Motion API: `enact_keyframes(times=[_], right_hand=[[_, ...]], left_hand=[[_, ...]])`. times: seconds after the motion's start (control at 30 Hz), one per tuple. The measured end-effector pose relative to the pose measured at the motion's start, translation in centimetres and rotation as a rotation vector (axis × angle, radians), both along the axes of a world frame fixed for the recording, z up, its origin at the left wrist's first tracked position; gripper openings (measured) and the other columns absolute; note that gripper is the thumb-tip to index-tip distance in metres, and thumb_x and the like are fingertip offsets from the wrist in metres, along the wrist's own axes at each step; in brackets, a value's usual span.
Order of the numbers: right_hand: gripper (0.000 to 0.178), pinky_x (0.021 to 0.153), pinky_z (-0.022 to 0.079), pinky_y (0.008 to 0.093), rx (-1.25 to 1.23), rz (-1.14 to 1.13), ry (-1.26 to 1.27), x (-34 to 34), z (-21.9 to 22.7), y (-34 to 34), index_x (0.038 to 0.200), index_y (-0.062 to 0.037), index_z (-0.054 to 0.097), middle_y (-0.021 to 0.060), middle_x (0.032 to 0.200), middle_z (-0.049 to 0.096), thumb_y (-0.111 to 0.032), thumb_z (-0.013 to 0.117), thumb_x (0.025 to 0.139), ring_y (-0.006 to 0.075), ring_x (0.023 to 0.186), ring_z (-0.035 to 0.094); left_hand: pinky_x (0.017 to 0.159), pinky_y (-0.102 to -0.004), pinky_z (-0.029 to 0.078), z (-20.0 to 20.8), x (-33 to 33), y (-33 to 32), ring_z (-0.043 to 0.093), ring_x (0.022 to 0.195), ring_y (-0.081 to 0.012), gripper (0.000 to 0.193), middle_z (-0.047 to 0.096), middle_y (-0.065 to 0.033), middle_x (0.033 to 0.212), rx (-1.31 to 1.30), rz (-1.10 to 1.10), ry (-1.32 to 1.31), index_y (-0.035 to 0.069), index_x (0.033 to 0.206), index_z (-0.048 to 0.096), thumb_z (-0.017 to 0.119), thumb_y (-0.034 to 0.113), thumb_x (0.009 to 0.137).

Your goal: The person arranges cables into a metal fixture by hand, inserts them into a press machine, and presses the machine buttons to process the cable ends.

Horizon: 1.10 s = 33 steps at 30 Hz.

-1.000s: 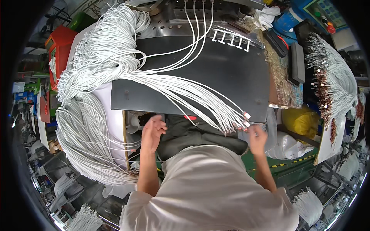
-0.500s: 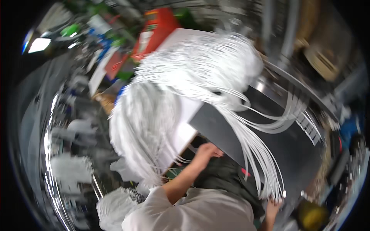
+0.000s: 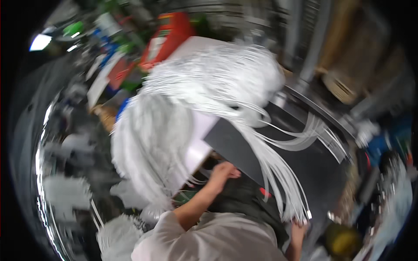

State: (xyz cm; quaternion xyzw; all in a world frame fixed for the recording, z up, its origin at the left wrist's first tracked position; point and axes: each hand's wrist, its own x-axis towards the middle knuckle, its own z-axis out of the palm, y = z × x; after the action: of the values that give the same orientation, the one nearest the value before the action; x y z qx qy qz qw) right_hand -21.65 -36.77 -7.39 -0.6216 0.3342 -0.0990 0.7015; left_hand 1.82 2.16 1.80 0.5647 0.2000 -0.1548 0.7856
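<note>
My right hand (image 3: 299,228) is closed around the ends of a bundle of thin white cables (image 3: 285,178) at the lower right. A small white connector (image 3: 309,214) shows beside its fingers. The bundle runs from a large white cable heap (image 3: 217,78) down across a black board (image 3: 313,174). My left hand (image 3: 225,171) hovers over my lap, close to the board's near edge. Its fingers are curled, and nothing shows in them. To its left, another thick bunch of white cables (image 3: 152,139) hangs over a white table top (image 3: 198,145).
A red bin (image 3: 167,37) stands behind the cable heap. White cable bunches (image 3: 67,193) hang at the left, and another (image 3: 119,237) lies near my left elbow. A metal rail (image 3: 322,102) runs behind the board. Brown cardboard (image 3: 342,85) is at the far right. Motion blurs much of the surroundings.
My view has turned slightly, so the whole scene sits further left. Both hands keep nearly the same pose, the right one still on the cable ends.
</note>
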Motion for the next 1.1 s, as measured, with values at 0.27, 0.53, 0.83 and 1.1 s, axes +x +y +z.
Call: enact_keyframes(times=[0.27,0.53,0.83,1.1], right_hand=[[0.028,0.069,0.057,0.0298,-0.008,0.646,0.366,4.9,16.5,-7.1,0.11,0.0018,0.072,0.012,0.096,0.075,-0.021,0.057,0.1,0.0166,0.086,0.072],[0.027,0.098,0.048,0.0347,-0.854,0.395,-0.413,16.4,26.4,-4.7,0.114,-0.0061,0.075,0.0109,0.133,0.064,-0.026,0.066,0.098,0.0254,0.113,0.065],[0.028,0.084,0.046,0.0407,-1.042,0.326,-0.291,22.8,21.7,-4.6,0.097,-0.0037,0.076,0.0066,0.097,0.071,-0.029,0.065,0.096,0.0256,0.094,0.065],[0.044,0.072,0.053,0.0359,-0.676,-0.891,0.01,-6.1,8.8,-15.5,0.092,0.0056,0.074,0.012,0.082,0.074,-0.035,0.06,0.1,0.0182,0.076,0.067]], left_hand=[[0.069,-0.0297,0.051,3.1,-4.9,-2.4,0.063,0.069,-0.0187,0.022,0.066,-0.0086,0.076,0.54,-0.322,-0.414,0.0,0.095,0.067,0.062,0.02,0.1],[0.119,-0.0539,0.028,14.0,2.2,-8.5,0.033,0.147,-0.0366,0.086,0.039,-0.0149,0.157,1.242,-0.942,-1.386,0.017,0.148,0.05,0.082,0.049,0.075],[0.122,-0.052,0.024,14.6,4.5,-12.5,0.028,0.151,-0.0364,0.098,0.034,-0.0127,0.162,1.094,-1.309,-1.416,0.015,0.154,0.042,0.082,0.05,0.072],[0.119,-0.0504,0.03,13.1,8.2,-15.0,0.038,0.146,-0.0346,0.08,0.046,-0.0118,0.154,1.061,-1.185,-1.473,0.016,0.146,0.053,0.08,0.049,0.078]])
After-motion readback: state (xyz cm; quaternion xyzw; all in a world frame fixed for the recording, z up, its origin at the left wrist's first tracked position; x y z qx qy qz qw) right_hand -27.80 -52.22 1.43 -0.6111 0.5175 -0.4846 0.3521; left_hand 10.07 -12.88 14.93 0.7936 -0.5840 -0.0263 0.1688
